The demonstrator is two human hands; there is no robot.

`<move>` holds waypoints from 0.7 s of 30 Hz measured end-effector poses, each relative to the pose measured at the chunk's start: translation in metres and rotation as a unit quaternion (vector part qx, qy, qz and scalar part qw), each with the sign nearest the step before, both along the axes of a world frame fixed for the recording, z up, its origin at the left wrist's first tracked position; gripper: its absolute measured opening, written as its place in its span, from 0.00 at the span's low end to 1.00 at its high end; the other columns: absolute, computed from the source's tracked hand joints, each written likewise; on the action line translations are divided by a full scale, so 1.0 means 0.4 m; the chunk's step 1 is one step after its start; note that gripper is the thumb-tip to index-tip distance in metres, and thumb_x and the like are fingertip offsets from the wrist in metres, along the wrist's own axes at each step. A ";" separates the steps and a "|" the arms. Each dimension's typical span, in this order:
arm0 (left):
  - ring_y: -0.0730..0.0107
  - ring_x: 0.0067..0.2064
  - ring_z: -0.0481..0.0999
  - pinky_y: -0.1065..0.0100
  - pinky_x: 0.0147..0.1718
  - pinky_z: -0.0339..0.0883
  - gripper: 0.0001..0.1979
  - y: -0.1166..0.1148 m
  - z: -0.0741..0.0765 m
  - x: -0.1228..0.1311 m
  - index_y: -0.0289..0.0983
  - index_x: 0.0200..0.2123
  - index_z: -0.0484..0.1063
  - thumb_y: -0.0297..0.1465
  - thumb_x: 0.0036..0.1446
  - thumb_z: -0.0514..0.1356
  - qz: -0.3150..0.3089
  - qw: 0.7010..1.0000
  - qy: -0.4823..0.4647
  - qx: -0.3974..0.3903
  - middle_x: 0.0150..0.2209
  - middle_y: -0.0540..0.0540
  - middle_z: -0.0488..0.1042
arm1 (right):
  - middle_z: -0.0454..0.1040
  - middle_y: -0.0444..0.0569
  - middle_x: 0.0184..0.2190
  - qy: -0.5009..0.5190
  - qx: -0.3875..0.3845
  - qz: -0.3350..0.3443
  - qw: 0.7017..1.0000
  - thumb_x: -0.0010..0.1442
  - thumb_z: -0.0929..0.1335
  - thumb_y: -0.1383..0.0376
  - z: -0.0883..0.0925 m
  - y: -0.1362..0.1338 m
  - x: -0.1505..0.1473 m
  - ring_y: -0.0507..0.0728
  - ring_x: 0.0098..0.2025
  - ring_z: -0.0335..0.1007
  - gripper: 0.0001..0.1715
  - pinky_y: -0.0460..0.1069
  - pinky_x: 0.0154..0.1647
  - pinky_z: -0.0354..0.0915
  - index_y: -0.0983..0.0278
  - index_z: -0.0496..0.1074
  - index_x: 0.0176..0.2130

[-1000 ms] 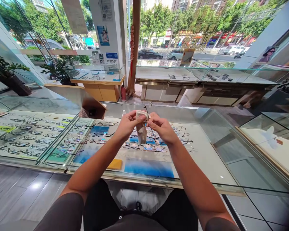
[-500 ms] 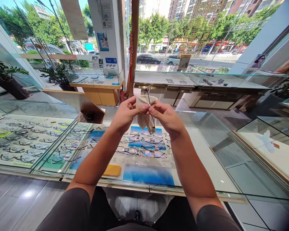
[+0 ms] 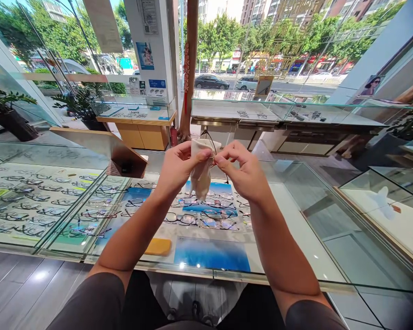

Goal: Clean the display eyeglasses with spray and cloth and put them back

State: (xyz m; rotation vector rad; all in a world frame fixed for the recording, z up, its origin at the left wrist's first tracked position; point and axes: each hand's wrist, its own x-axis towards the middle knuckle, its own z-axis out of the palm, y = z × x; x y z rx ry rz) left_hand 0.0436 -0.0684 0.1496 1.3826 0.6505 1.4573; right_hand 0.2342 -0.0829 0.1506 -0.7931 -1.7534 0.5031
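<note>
My left hand (image 3: 179, 167) is closed, thumb on top, on a beige cleaning cloth (image 3: 200, 181) that hangs down below the fingers. A pair of thin dark-framed eyeglasses (image 3: 212, 139) is partly wrapped in the cloth, and one temple curves up above it. My right hand (image 3: 243, 172) pinches the eyeglasses at the cloth's right side, thumb against index finger. The lenses are mostly hidden by cloth and fingers. Both hands are held above the glass display case (image 3: 289, 206), over rows of spectacles (image 3: 181, 219).
Inside the case lie a blue sheet (image 3: 211, 254) and a yellow case (image 3: 159, 246). A tilted brown board (image 3: 125, 162) stands on the glass at left. More spectacles (image 3: 37, 197) fill the left section. Other glass counters (image 3: 234, 107) stand by the window.
My right hand has drawn back slightly from the cloth and its fingers have lifted. The cloth now hangs lower, from my left hand. The view has shifted slightly.
</note>
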 end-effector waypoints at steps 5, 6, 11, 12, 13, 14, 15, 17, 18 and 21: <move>0.65 0.39 0.82 0.65 0.41 0.76 0.20 0.002 0.000 -0.006 0.36 0.39 0.85 0.44 0.51 0.80 -0.005 1.000 0.005 0.000 0.38 0.45 0.86 | 0.75 0.47 0.36 0.004 -0.057 0.049 0.997 0.69 0.73 0.43 -0.005 0.009 0.004 0.59 0.41 0.68 0.23 0.56 0.46 0.62 0.58 0.82 0.34; 0.66 0.38 0.82 0.65 0.40 0.76 0.21 0.003 0.000 -0.008 0.36 0.40 0.84 0.44 0.51 0.80 -0.012 1.000 0.005 -0.003 0.38 0.45 0.85 | 0.75 0.47 0.36 0.009 -0.071 0.059 0.996 0.69 0.73 0.43 -0.008 0.013 0.005 0.59 0.42 0.69 0.24 0.56 0.46 0.62 0.58 0.82 0.34; 0.65 0.39 0.83 0.65 0.41 0.77 0.23 0.011 0.004 -0.019 0.36 0.42 0.83 0.44 0.49 0.81 -0.055 0.998 0.017 -0.027 0.37 0.45 0.85 | 0.75 0.47 0.36 0.024 -0.056 0.016 0.998 0.68 0.75 0.45 -0.013 0.016 0.002 0.58 0.41 0.69 0.22 0.56 0.45 0.62 0.58 0.82 0.33; 0.65 0.39 0.83 0.65 0.41 0.77 0.23 0.012 0.005 -0.021 0.35 0.42 0.83 0.43 0.49 0.81 -0.054 0.998 0.019 -0.027 0.37 0.45 0.85 | 0.75 0.47 0.36 0.022 -0.046 0.002 0.999 0.68 0.75 0.46 -0.012 0.012 0.000 0.58 0.40 0.69 0.21 0.56 0.45 0.62 0.58 0.82 0.33; 0.65 0.39 0.83 0.65 0.42 0.77 0.23 0.012 0.006 -0.022 0.35 0.42 0.82 0.42 0.49 0.81 -0.049 0.998 0.018 -0.026 0.37 0.45 0.86 | 0.75 0.47 0.35 0.019 -0.040 -0.007 0.999 0.69 0.75 0.46 -0.011 0.007 -0.002 0.58 0.40 0.69 0.21 0.56 0.45 0.62 0.58 0.83 0.34; 0.66 0.39 0.83 0.65 0.42 0.77 0.24 0.012 0.005 -0.023 0.35 0.42 0.82 0.42 0.48 0.81 -0.042 0.999 0.015 -0.024 0.38 0.45 0.86 | 0.75 0.47 0.35 0.016 -0.037 -0.012 0.999 0.69 0.75 0.46 -0.009 0.003 -0.004 0.58 0.40 0.69 0.21 0.56 0.45 0.62 0.58 0.83 0.34; 0.67 0.38 0.83 0.66 0.41 0.77 0.24 0.012 0.005 -0.022 0.35 0.42 0.81 0.42 0.48 0.82 -0.035 0.999 0.010 -0.022 0.38 0.45 0.86 | 0.75 0.47 0.35 0.013 -0.039 -0.011 0.999 0.69 0.74 0.45 -0.007 -0.001 -0.007 0.58 0.40 0.69 0.22 0.56 0.44 0.62 0.58 0.83 0.33; 0.68 0.36 0.82 0.67 0.39 0.77 0.24 0.012 0.001 -0.018 0.35 0.43 0.80 0.41 0.48 0.82 -0.026 0.999 -0.003 -0.020 0.38 0.46 0.85 | 0.75 0.47 0.35 0.007 -0.048 -0.006 0.999 0.69 0.74 0.44 -0.004 -0.008 -0.011 0.58 0.39 0.68 0.23 0.56 0.44 0.62 0.58 0.82 0.33; 0.69 0.36 0.82 0.67 0.38 0.77 0.25 0.013 -0.001 -0.015 0.36 0.43 0.79 0.41 0.48 0.82 -0.027 0.999 -0.009 -0.021 0.37 0.46 0.85 | 0.75 0.47 0.35 0.003 -0.054 -0.004 0.999 0.69 0.73 0.43 -0.002 -0.010 -0.012 0.58 0.39 0.68 0.24 0.56 0.44 0.62 0.58 0.82 0.33; 0.69 0.34 0.82 0.68 0.35 0.76 0.25 0.017 -0.006 -0.012 0.37 0.44 0.78 0.40 0.47 0.82 -0.056 0.998 -0.016 -0.028 0.35 0.48 0.84 | 0.75 0.47 0.35 -0.012 -0.074 0.000 0.997 0.68 0.73 0.42 0.002 -0.012 -0.013 0.58 0.38 0.66 0.26 0.56 0.44 0.61 0.59 0.81 0.32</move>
